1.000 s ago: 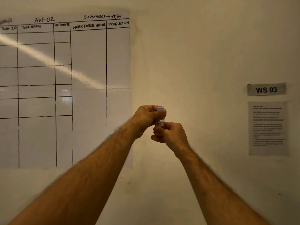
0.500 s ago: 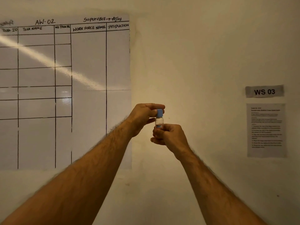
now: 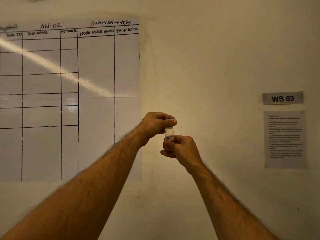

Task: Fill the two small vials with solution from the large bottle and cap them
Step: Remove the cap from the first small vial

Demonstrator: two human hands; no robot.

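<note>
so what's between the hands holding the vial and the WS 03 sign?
Head view: only bare wall between the left hand, the right hand gripping the vial, and the WS 03 sign.

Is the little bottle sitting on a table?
No, the small vial is held up in the air in front of the wall, with the right hand gripping its base and the left hand pinching its cap.
</note>
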